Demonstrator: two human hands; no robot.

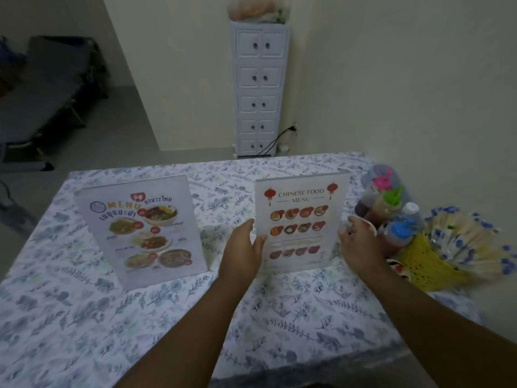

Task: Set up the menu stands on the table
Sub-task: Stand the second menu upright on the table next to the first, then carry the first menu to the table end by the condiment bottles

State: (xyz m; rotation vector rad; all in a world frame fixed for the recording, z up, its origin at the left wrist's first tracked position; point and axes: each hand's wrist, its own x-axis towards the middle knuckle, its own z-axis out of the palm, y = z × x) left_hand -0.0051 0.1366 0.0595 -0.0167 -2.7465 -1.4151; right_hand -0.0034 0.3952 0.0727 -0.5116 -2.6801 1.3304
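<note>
Two clear acrylic menu stands are upright on the table (84, 317), which has a blue floral cloth. The Thai food menu stand (142, 228) is at the left, turned slightly to the left. The Chinese food menu stand (300, 219) is to its right, facing me. My left hand (244, 247) touches its left edge with fingers spread. My right hand (359, 245) is at its right edge, fingers curled beside it. Both hands flank the stand; a firm grip does not show.
Sauce bottles (391, 217) with coloured caps cluster at the table's right edge, next to a yellow basket (428, 264) holding wrapped chopsticks. A white drawer cabinet (258, 88) stands against the wall behind the table. A dark folding bed (47, 93) lies at the far left.
</note>
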